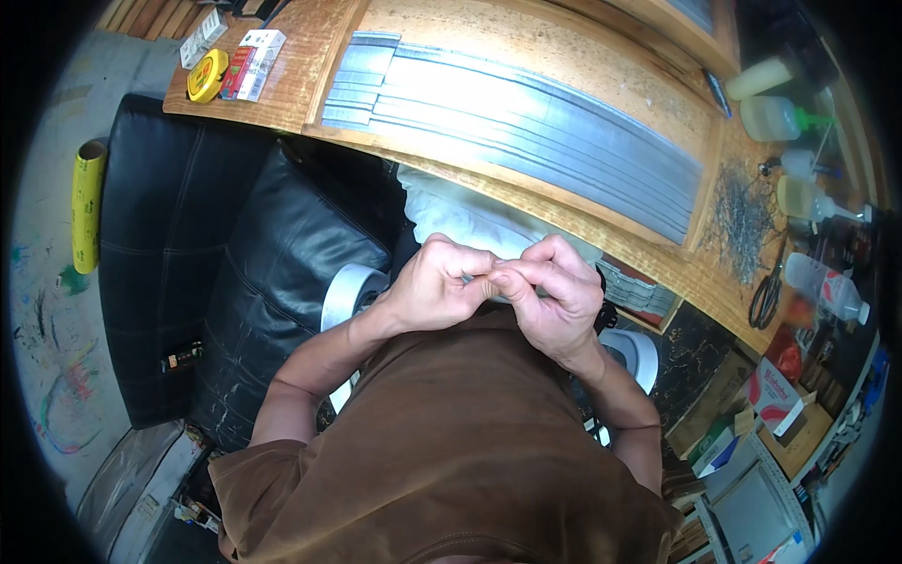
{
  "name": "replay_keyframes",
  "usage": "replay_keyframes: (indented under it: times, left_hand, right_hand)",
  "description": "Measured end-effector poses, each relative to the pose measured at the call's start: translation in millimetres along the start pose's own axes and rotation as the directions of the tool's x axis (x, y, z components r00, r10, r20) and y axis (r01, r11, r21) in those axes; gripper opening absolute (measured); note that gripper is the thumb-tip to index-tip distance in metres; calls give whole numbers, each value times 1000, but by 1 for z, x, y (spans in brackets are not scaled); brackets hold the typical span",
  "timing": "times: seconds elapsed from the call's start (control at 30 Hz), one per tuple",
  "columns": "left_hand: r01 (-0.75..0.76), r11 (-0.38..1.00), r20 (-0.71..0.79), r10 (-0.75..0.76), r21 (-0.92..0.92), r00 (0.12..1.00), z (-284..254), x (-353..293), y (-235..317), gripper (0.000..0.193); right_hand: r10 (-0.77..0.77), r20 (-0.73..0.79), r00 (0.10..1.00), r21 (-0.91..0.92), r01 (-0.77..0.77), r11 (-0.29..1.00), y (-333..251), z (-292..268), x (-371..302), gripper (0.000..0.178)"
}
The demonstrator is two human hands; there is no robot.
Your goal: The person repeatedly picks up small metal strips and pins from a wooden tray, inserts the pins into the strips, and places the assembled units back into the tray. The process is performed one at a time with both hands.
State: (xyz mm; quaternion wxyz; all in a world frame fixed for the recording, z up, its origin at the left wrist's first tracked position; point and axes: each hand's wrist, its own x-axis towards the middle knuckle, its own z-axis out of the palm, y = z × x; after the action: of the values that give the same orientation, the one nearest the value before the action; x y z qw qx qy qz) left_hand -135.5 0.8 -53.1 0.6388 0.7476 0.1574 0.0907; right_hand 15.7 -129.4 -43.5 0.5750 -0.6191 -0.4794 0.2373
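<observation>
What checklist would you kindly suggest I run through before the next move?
1. Both hands visible: ok; the left hand and right hand meet at their fingers.
2. Something pinched between them: cannot tell; the fingers would hide anything so small.
3. Grey strips laid side by side on the wooden bench: ok.
4. Thin grey pieces neatly sorted: not ok; they lie in a tangled heap.
5. Scissors set down: ok; they lie beside that heap.

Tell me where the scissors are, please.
In the head view, the scissors lie at the right end of the wooden desk, between the wiry metal pile and a clear bottle.
</observation>
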Motion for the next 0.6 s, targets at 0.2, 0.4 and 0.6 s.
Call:
replay_keyframes:
  times: [0.2,0.4,0.6]
  left_hand:
    - [-47,986,-117,28,-160,993,8,5,2,8]
    - [2,996,-39,-5,-84,999,0,3,8,5]
    - [-15,998,-45,12,-63,999,1,2,4,3]
  right_hand:
    - [122,69,990,91,-128,988,-15,-13,3,27]
    - [115,51,992,14,-116,993,-14,-10,0,22]
    - [145,56,988,50,-147,988,-12,-9,-2,21]
